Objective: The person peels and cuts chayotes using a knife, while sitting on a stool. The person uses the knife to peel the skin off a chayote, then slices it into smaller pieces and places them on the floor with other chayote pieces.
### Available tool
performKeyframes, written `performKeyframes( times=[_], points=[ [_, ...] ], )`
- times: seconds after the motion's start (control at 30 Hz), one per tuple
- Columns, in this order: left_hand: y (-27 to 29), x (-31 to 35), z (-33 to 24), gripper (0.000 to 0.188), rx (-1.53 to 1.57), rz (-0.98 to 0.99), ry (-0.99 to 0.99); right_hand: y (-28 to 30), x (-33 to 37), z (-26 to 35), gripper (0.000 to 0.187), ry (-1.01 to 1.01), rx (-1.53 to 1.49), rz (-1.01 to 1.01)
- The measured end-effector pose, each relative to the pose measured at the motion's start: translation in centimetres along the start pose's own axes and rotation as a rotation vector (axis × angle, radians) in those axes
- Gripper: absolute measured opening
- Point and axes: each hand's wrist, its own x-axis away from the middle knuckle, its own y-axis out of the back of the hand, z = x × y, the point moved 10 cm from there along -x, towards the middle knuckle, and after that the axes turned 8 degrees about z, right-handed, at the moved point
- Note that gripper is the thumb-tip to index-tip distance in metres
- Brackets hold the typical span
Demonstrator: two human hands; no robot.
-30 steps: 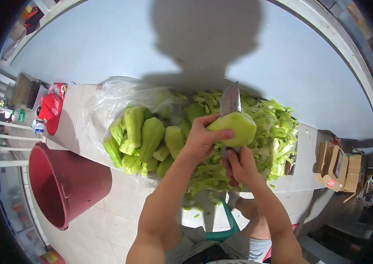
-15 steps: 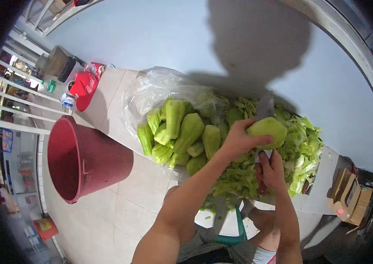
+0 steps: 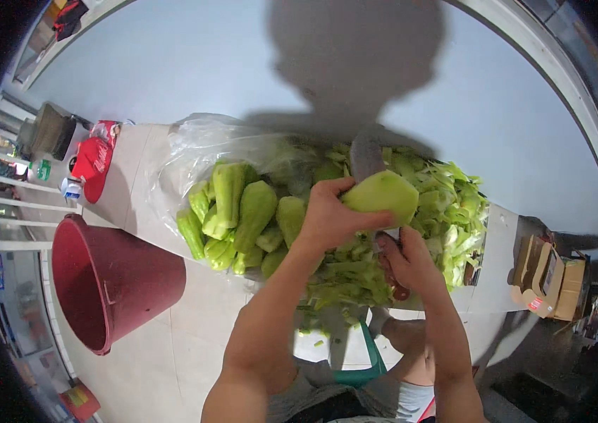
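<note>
My left hand [image 3: 337,215] grips a pale-green, pear-shaped chayote [image 3: 387,199], its fingers behind and its thumb across the near side. In my right hand [image 3: 413,259] is a large knife with a reddish-brown handle [image 3: 396,282]. Its broad grey blade [image 3: 367,156] passes behind the chayote and shows beyond its far side; the cutting edge is hidden. Beneath both hands spreads a heap of green peelings [image 3: 454,211]. To the left, several more chayotes [image 3: 255,211] lie piled on a clear plastic bag [image 3: 193,141].
A dark-red bucket [image 3: 140,282] stands at the left, its mouth tilted toward the left in view. Opened cardboard boxes [image 3: 549,282] sit at the far right. A red bag [image 3: 93,158] lies at the far left. A green stool [image 3: 366,370] shows below me, and a pale wall [image 3: 172,63] rises beyond.
The view has shifted, so the scene sits farther left. My hands still hold the chayote and knife; the chayote appears turned slightly.
</note>
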Motion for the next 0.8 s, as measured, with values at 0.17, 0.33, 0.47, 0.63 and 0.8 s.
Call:
performKeyframes(
  times=[0.17,0.33,0.47,0.63,0.8],
  points=[
    [-0.1,0.2,-0.3,0.053,-0.156,0.061,0.049,-0.1,0.2,0.8,0.018,0.136,0.113,0.07],
    [-1.3,-0.8,3.7,0.069,0.357,0.134,0.128,0.1,-0.4,-0.8,0.022,0.074,0.065,0.042],
    [-1.9,0.8,4.1,0.057,0.749,0.14,0.203,-1.0,0.3,-2.0,0.025,-0.183,-0.071,0.174],
    [-3.0,0.6,3.8,0.056,0.754,0.17,0.255,-1.1,-0.9,-2.9,0.025,0.069,0.164,-0.013],
    [-2.7,1.0,3.4,0.049,0.847,0.126,0.196,-1.2,-0.9,-1.5,0.012,0.235,0.101,-0.068]
  ],
)
